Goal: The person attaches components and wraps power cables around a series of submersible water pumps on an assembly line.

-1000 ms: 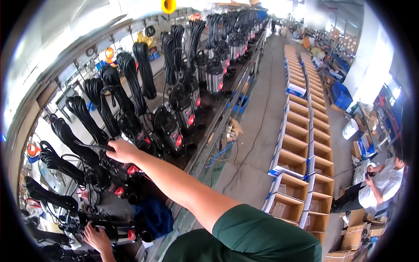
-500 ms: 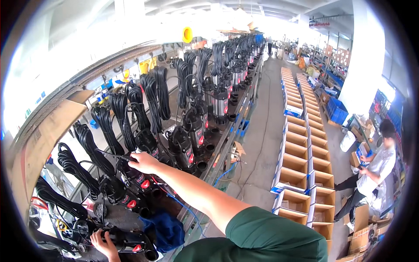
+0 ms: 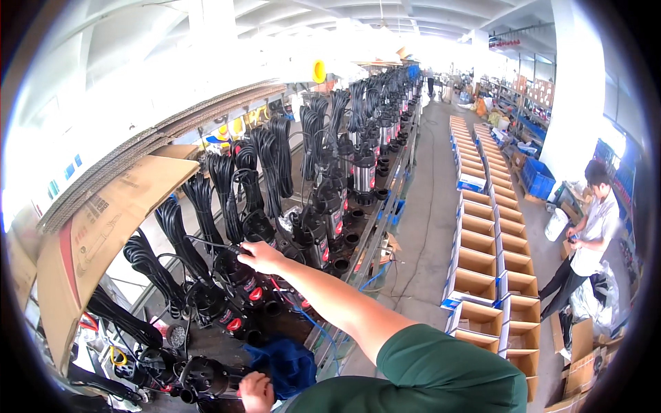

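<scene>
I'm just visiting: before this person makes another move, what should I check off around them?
1. Right hand holding the black cable: ok, fingers closed on it.
2. Left hand free of any object: cannot tell, its palm is hidden.
3. Blue cloth well away from the left hand: not ok, it lies right beside it.
4. Nearest cardboard boxes open at the top: ok.
5. Co-worker clear of both hands: ok, standing beyond the boxes.

Open cartons are running in rows right of centre as a co-worker is standing at far right and a blue crate is sitting upper right.
</scene>
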